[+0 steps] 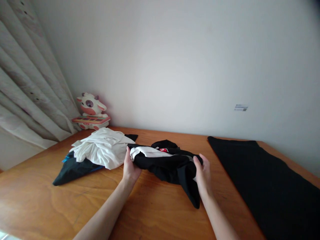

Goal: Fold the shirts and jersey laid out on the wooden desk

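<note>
Garment (160, 165): soft, thin black fabric with a white section along its upper left, bunched into loose folds; a small red patch (163, 150) with a white mark shows near the top.
Left hand (132, 169): gripping the garment's left end, thumb on the near side, the other fingers mostly hidden beneath.
Right hand (203, 173): gripping the right end, thumb toward the viewer, fingers curled around the far side.
White cloth (105, 145): matte, heavily wrinkled, heaped in a rounded mound on top of a dark cloth (72, 171) — the latter pokes out in a flat corner, with bits of blue.
Black cloth (260, 176): smooth, spread flat, straight-edged, running out of view at the right.
Table (150, 213): warm brown wood, visible grain, slight sheen.
Room: plain pale wall (175, 66) with a small printed label (241, 107); pleated light curtain (27, 83) at left; cow toy (91, 111) with a keyboard in the far left corner.
Garment's place: over the table's middle, between the two cloth areas; how much of it touches the wood, I cannot tell.
Long axis: left to right between the hands — a tapered flap hangs toward the viewer beside the right wrist.
</note>
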The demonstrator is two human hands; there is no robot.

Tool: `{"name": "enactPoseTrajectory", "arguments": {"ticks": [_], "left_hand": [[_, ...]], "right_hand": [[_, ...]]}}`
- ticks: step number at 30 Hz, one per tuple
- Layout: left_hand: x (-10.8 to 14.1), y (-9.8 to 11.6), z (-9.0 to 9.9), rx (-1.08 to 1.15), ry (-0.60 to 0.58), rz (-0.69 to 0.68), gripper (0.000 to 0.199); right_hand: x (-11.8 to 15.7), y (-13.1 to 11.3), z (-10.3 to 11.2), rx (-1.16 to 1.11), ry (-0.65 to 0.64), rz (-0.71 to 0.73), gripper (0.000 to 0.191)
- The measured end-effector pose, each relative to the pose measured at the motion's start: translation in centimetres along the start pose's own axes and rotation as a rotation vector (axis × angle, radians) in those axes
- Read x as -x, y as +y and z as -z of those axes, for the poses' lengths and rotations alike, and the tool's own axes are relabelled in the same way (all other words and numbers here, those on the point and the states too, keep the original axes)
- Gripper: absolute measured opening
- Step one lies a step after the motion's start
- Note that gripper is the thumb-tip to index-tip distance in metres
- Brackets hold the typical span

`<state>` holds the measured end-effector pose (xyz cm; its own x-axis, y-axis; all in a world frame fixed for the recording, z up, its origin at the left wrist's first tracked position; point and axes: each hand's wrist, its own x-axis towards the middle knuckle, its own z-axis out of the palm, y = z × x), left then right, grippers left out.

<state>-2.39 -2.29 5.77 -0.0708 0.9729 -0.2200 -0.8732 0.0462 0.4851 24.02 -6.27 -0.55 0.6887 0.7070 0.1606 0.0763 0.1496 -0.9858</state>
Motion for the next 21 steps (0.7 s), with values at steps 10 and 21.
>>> {"name": "enactPoseTrajectory", "arguments": {"ticks": [10, 21], "left_hand": [[-0.4, 0.1, 0.2, -0.037, 0.104, -0.07, 0.042], [-1.4, -0.3, 0.7, -0.105, 0.129, -0.186, 0.028]], "right_hand": [[1.9, 0.7, 0.3, 0.58, -0.397, 0.464, 0.057], [-0.3, -1.5, 2.9, 0.835, 0.149, 0.693, 0.03]]}}
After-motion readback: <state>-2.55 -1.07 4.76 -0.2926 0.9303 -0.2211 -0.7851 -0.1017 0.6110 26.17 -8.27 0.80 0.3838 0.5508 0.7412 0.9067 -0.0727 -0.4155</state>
